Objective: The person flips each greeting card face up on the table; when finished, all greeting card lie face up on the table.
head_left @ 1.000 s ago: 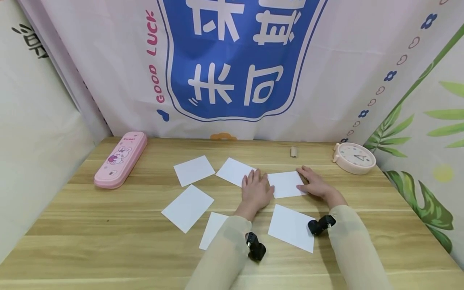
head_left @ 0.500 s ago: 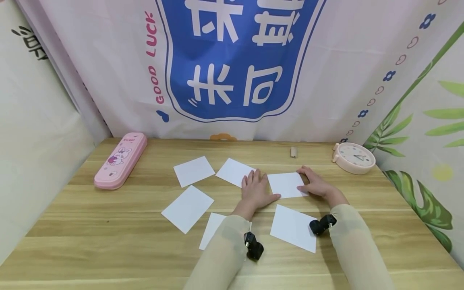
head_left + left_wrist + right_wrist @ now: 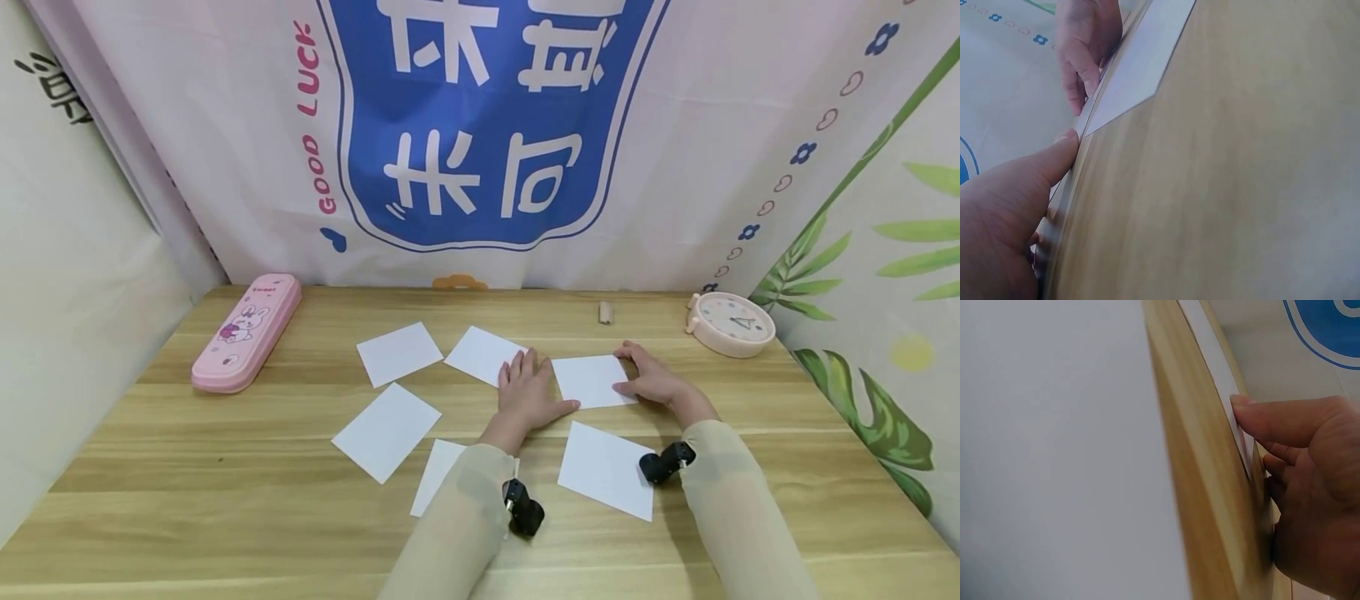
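Note:
Several blank white cards lie on the wooden table. In the head view my right hand (image 3: pixel 654 383) holds the right end of one card (image 3: pixel 588 382), its thumb on the face and index finger at the far corner. My left hand (image 3: pixel 527 402) lies palm down with fingers spread, fingertips over the right end of another card (image 3: pixel 480 354). Its thumb reaches out to the near left corner of the right hand's card. In the right wrist view the right thumb (image 3: pixel 1272 422) presses on the card's edge. The left wrist view shows the left thumb (image 3: pixel 1054 156) extended.
More white cards lie at the far left (image 3: pixel 400 354), left (image 3: pixel 386 432) and near right (image 3: pixel 606 471); one (image 3: pixel 433 475) is partly under the left sleeve. A pink pencil case (image 3: pixel 247 333), a small tan block (image 3: pixel 606 312) and a pink clock (image 3: pixel 731 323) stand farther back.
The left thumb has spread away from its fingers, rightward to the corner of the right hand's card. The near right card has slid slightly right. The right hand has hardly moved.

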The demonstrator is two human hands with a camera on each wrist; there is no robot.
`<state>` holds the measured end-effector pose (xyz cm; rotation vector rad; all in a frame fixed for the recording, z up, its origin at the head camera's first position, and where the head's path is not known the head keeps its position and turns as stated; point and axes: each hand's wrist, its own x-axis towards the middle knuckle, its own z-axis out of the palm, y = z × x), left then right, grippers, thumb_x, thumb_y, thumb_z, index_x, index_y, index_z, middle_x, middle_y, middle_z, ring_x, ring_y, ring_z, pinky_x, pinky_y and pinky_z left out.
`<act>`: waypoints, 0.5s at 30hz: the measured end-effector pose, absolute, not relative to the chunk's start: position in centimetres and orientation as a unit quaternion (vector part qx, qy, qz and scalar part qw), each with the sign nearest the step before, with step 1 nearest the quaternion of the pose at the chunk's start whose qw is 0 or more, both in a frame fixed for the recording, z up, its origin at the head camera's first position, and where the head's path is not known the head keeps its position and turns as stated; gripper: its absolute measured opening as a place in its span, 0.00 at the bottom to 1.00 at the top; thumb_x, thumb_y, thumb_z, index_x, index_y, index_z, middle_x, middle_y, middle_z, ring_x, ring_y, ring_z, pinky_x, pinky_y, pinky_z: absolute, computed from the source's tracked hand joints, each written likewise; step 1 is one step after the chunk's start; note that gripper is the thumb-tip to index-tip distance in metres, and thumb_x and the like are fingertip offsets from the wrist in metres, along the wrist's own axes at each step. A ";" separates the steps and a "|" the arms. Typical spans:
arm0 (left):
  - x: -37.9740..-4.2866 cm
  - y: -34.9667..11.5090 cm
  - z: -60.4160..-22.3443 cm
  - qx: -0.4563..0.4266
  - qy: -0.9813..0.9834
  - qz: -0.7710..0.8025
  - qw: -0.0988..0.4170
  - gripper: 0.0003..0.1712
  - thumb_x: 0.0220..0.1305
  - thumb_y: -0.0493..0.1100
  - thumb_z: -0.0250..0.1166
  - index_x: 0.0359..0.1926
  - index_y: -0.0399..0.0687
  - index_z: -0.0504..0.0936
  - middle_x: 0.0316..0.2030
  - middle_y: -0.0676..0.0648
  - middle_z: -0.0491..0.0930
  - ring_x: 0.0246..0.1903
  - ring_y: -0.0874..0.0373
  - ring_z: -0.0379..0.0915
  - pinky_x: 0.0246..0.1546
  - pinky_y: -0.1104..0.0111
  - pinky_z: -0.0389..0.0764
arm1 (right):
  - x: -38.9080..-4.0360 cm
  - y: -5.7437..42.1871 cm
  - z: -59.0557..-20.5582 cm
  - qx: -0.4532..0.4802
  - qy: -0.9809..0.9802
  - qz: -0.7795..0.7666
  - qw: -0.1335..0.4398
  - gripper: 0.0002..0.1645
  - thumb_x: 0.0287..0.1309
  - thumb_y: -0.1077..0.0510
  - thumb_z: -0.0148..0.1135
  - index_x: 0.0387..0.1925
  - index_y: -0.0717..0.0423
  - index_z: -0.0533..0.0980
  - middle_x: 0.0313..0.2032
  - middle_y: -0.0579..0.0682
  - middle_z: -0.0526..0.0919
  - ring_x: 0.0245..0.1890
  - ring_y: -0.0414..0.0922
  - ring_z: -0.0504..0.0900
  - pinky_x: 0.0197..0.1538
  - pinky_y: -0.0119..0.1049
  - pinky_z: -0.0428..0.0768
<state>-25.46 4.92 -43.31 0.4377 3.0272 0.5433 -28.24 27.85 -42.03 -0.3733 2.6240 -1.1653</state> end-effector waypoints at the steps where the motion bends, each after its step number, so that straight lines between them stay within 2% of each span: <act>1: -25.4 4.9 -43.3 0.141 0.974 0.176 0.019 0.48 0.44 0.72 0.52 0.62 0.50 0.59 0.64 0.42 0.46 0.62 0.47 0.36 0.58 0.53 0.37 | -28.2 27.8 -42.0 -0.125 0.900 -0.399 0.123 0.39 0.44 0.50 0.63 0.54 0.64 0.57 0.63 0.65 0.39 0.60 0.62 0.35 0.56 0.57 0.32; 7: -25.4 5.0 -43.2 0.141 0.974 0.178 0.021 0.48 0.44 0.72 0.53 0.62 0.51 0.59 0.63 0.42 0.46 0.62 0.47 0.36 0.58 0.53 0.37 | -28.1 27.4 -41.7 -0.091 0.903 -0.398 0.133 0.35 0.47 0.61 0.60 0.54 0.66 0.55 0.62 0.66 0.40 0.60 0.62 0.37 0.57 0.57 0.36; 15: -25.5 4.9 -43.2 0.139 0.974 0.178 0.021 0.51 0.41 0.73 0.54 0.62 0.50 0.59 0.64 0.42 0.46 0.62 0.47 0.36 0.57 0.53 0.37 | -28.2 27.4 -42.2 -0.092 0.891 -0.430 0.118 0.33 0.48 0.66 0.58 0.53 0.65 0.51 0.57 0.67 0.49 0.59 0.61 0.43 0.57 0.56 0.38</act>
